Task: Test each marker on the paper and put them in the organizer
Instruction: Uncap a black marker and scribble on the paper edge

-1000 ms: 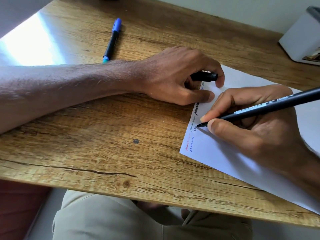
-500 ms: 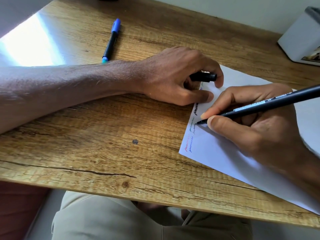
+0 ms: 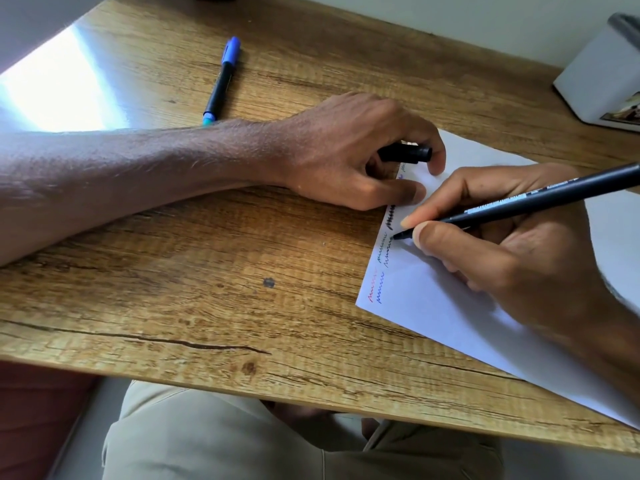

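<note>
Two grips unchanged: left hand (image 3: 346, 150) round cap (image 3: 412, 153), right hand (image 3: 502, 258) round marker (image 3: 540, 199) on paper (image 3: 433, 306).

One head-worn camera, looking forward and down.
Wide-angle and close over the wooden table (image 3: 173, 237), it faces the far wall (image 3: 450, 15) (the wearer's lap (image 3: 225, 438) shows under the near edge); left hand (image 3: 346, 150) and right hand (image 3: 512, 265) fill mid-frame.

paper (image 3: 433, 306): white, right side, coloured squiggles along left edge | black marker (image 3: 540, 202): uncapped, slanted, tip on paper's left edge | cap (image 3: 408, 153): black, by paper's far corner | blue-capped marker (image 3: 221, 81): flat, far left | white organizer (image 3: 595, 74): far right
</note>
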A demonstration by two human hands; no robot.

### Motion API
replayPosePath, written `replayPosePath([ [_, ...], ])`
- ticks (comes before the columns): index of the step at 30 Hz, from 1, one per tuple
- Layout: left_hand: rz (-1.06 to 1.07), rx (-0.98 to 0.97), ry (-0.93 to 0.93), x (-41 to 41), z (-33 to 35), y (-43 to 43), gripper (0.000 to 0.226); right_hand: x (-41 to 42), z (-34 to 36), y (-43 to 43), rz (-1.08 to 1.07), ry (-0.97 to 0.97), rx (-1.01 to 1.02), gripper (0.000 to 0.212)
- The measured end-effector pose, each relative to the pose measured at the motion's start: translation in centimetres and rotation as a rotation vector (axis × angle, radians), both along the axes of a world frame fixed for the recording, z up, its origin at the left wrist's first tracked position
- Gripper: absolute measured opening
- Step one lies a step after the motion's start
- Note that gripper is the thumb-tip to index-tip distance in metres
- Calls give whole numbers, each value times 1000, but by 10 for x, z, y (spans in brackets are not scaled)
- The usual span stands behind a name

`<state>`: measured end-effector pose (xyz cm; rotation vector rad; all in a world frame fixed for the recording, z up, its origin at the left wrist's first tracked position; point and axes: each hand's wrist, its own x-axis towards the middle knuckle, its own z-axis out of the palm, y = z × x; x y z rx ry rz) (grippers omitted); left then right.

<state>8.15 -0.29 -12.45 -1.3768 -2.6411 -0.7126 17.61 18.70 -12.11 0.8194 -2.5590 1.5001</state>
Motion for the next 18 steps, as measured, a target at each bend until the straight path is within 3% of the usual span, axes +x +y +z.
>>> replayPosePath([
  [4, -42, 37, 8, -2, 1, -3, 35, -4, -2, 5, -55, -41, -101, 7],
  [7, -31, 153, 12, 1, -2, -4, 35, -8, -2, 8, -121, -94, -297, 8],
  [10, 10, 253, -8, 4, 0, -6, 27, -11, 1, 12, -158, -107, -371, 12],
  [13, 39, 253, -17, 3, 1, -7, 20, -11, 5, 17, -155, -109, -422, 17],
  [18, 53, 228, -63, 2, 2, -7, 28, -11, 11, 20, -165, -69, -460, 27],
])
